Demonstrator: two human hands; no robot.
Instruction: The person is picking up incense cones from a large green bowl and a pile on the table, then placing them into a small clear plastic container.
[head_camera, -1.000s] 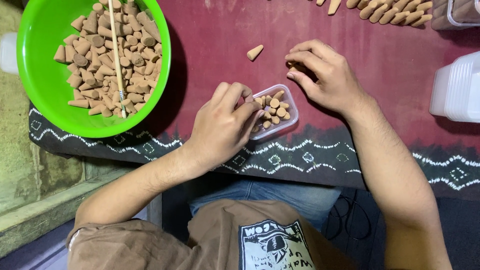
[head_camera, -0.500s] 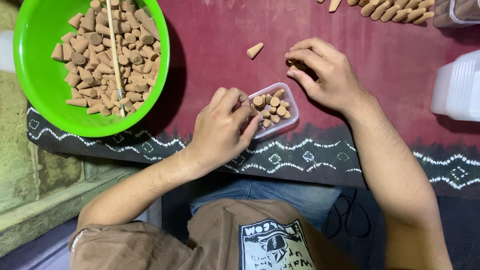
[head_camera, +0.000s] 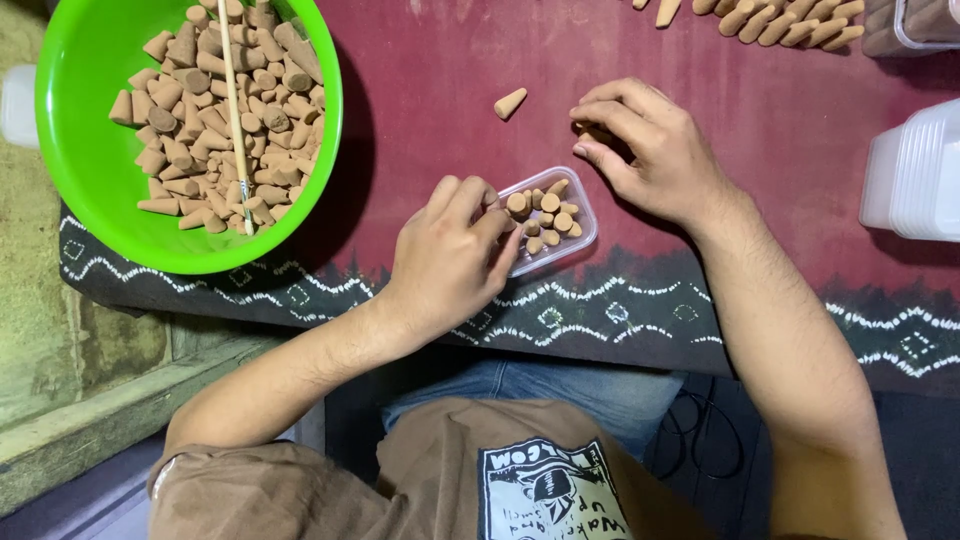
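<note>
A small clear plastic box (head_camera: 583, 236) lies on the dark red cloth and holds several tan cones standing on end. My left hand (head_camera: 450, 255) rests on its left end, fingertips pinching a cone (head_camera: 517, 204) at the box's edge. My right hand (head_camera: 655, 150) sits just beyond the box with fingers curled over some cones (head_camera: 590, 133) on the cloth. One loose cone (head_camera: 510, 103) lies between the hands and the bowl.
A bright green bowl (head_camera: 75, 150) full of tan cones, with a thin wooden stick across it, stands at the left. A row of cones (head_camera: 780, 20) lies along the far edge. Stacked white plastic containers (head_camera: 915, 170) stand at the right. The patterned cloth hem hangs at the table's front.
My left hand has stayed at the box's left end, its fingers shifting slightly on a cone. My right hand has barely moved.
</note>
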